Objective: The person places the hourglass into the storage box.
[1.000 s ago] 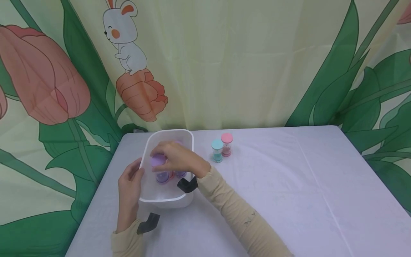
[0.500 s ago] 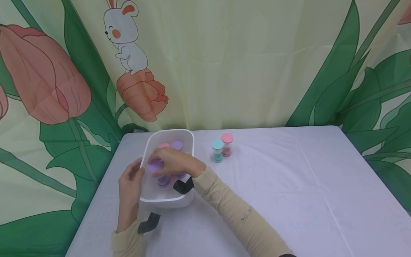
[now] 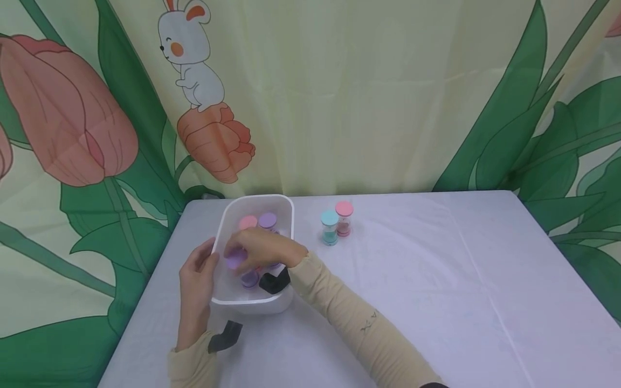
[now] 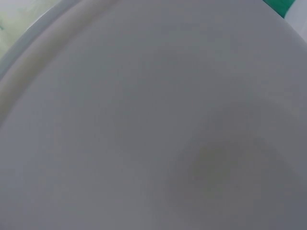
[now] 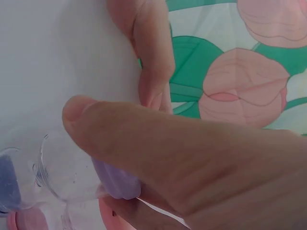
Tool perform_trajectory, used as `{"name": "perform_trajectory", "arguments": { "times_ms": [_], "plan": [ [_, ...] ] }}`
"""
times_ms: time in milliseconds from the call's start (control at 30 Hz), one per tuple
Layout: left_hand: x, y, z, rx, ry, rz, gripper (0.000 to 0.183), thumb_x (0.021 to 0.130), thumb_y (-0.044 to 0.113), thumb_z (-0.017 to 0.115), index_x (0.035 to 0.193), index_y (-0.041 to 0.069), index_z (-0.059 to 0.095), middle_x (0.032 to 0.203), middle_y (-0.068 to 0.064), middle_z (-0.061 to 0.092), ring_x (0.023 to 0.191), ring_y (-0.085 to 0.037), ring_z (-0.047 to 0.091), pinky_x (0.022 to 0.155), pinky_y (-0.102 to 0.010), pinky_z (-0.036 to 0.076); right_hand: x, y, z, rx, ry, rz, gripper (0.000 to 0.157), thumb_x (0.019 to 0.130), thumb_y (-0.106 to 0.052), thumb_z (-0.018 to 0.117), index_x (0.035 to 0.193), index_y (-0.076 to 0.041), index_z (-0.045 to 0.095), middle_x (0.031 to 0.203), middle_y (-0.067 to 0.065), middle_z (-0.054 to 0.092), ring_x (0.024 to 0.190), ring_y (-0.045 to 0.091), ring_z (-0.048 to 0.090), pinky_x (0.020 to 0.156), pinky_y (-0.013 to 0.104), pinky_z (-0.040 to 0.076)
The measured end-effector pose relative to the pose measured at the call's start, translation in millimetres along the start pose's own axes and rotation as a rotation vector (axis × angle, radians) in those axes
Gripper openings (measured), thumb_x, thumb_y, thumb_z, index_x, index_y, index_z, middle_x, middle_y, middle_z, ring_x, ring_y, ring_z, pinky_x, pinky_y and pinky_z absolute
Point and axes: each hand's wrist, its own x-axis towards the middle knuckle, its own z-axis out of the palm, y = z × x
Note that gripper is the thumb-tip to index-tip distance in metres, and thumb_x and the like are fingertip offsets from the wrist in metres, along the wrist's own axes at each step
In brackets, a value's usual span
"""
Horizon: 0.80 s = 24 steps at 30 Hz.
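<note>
My right hand (image 3: 267,247) reaches into a white plastic bin (image 3: 252,307) and grips a sand timer by its purple cap (image 3: 236,260). That timer's clear body tilts below the cap, with purple sand (image 3: 249,279) toward its lower end. In the right wrist view, the thumb (image 5: 110,124) lies across the purple cap (image 5: 117,181). My left hand (image 3: 196,275) holds the bin's left rim. Its curled fingers (image 5: 153,52) show there in the right wrist view. The left wrist view is filled by the bin's pale wall (image 4: 120,120).
Behind my right hand in the bin stand a pink-capped timer (image 3: 248,222) and a purple-capped timer (image 3: 267,220). A teal sand timer (image 3: 329,227) and a pink sand timer (image 3: 344,218) stand on the white-covered table (image 3: 412,280), right of the bin. A printed curtain (image 3: 339,97) hangs behind.
My right hand has moved slightly left and toward me with the purple sand timer, uncovering the pink and purple caps behind it. The left hand stays at the rim.
</note>
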Motion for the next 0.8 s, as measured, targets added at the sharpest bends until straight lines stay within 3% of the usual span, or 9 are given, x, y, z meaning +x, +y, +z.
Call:
{"name": "perform_trajectory", "arguments": {
  "times_ms": [100,267,533,800],
  "plan": [
    [0.7,0.5,0.3,-0.003,-0.001,-0.002,0.041,0.103,0.029,0.050,0.143,0.020,0.052,0.142,-0.001,0.054,0.129,-0.018,0.053,0.107,-0.043,0.046,0.9,-0.3,0.2,-0.023,-0.006,-0.007,0.040,0.081,-0.018,0.083,0.117,-0.007,0.072,0.112,-0.001,0.073,0.096,0.005,0.061,0.089,0.009,0.044],
    [0.5,0.0,0.4,0.004,0.002,0.000,0.041,0.103,0.028,0.050,0.143,0.020,0.053,0.142,-0.001,0.055,0.128,-0.018,0.054,0.106,-0.043,0.047,1.6,-0.3,1.2,-0.037,-0.012,-0.015,0.038,0.080,-0.016,0.083,0.117,-0.007,0.073,0.112,-0.001,0.073,0.097,0.005,0.061,0.089,0.008,0.044],
    [0.5,-1.0,0.6,0.007,0.006,0.004,0.039,0.103,0.026,0.051,0.142,0.021,0.054,0.141,0.000,0.056,0.127,-0.017,0.055,0.089,-0.018,0.049,1.6,1.8,2.9,-0.055,-0.017,-0.008,0.038,0.079,-0.014,0.083,0.116,-0.008,0.073,0.111,-0.001,0.073,0.100,0.006,0.062,0.091,0.010,0.044],
    [0.3,-1.3,-0.1,0.011,0.003,0.007,0.040,0.103,0.028,0.051,0.142,0.021,0.053,0.142,0.000,0.056,0.127,-0.018,0.055,0.085,-0.013,0.049,4.4,6.6,4.3,-0.059,-0.021,0.023,0.038,0.077,-0.008,0.083,0.113,-0.008,0.074,0.108,-0.002,0.073,0.095,0.006,0.060,0.089,0.012,0.046]
  ]
}}
